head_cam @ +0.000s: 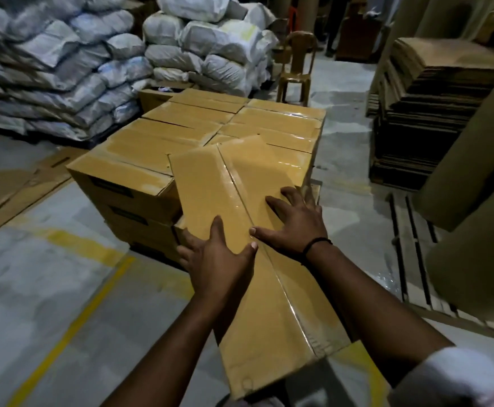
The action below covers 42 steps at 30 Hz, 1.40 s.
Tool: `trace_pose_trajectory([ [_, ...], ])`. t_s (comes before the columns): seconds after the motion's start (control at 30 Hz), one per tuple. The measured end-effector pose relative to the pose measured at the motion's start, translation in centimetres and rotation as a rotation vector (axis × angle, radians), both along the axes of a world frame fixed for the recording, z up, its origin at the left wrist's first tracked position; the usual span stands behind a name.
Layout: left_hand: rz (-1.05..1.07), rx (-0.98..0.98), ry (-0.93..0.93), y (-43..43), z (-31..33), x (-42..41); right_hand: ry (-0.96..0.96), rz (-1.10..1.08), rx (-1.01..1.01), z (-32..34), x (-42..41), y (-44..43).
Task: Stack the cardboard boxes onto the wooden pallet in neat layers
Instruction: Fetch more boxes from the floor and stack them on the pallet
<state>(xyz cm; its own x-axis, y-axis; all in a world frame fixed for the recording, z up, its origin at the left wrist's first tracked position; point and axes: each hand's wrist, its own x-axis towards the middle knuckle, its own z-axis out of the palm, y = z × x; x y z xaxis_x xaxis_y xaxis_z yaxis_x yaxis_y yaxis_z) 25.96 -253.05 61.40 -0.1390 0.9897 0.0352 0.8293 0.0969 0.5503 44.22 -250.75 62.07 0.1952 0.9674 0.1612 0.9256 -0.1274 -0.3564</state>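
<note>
A long taped cardboard box [269, 304] lies tilted in front of me, its far end resting on the near right corner of the stacked cardboard boxes [181, 136]. That stack is several boxes wide and at least three layers high; the pallet under it is hidden. My left hand [216, 257] grips the box's left edge, thumb on top and fingers down the side. My right hand [294, 221] lies flat on the box's top with fingers spread.
Filled white sacks [63, 69] are piled behind and to the left. A brown plastic chair [297, 66] stands beyond the stack. Flattened cardboard sheets [428, 113], big paper rolls [474, 186] and a bare wooden pallet [410, 245] crowd the right. Yellow floor lines [72, 318] run on the left.
</note>
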Motion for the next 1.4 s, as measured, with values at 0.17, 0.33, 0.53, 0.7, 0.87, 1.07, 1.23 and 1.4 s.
trace_pose_trajectory([
  [0.17,0.096,-0.034,-0.03,3.8,-1.9,3.0,-0.063,0.11,-0.036,-0.7,2.5,6.3],
  [0.33,0.169,-0.101,-0.113,8.5,-3.7,6.6,-0.186,0.22,-0.085,-1.3,5.5,13.1],
  [0.53,0.217,-0.145,-0.119,13.0,-5.9,10.0,-0.192,0.345,-0.179,-3.2,9.1,19.8],
  [0.7,0.278,-0.198,-0.11,15.8,-7.0,11.7,-0.18,0.378,-0.223,-5.8,9.5,23.4],
  [0.87,0.386,-0.22,-0.087,18.3,-8.2,12.7,-0.167,0.483,-0.234,-8.4,9.8,27.5],
  [1.07,0.532,-0.209,-0.041,21.6,-8.6,15.0,-0.092,0.614,-0.241,-9.9,10.7,32.6],
  [1.23,0.678,-0.182,-0.063,25.2,-8.8,17.3,-0.079,0.675,-0.18,-10.4,11.3,37.2],
  [1.4,0.621,-0.243,-0.089,29.9,-11.7,16.9,-0.279,0.832,-0.533,-15.3,12.6,45.0],
])
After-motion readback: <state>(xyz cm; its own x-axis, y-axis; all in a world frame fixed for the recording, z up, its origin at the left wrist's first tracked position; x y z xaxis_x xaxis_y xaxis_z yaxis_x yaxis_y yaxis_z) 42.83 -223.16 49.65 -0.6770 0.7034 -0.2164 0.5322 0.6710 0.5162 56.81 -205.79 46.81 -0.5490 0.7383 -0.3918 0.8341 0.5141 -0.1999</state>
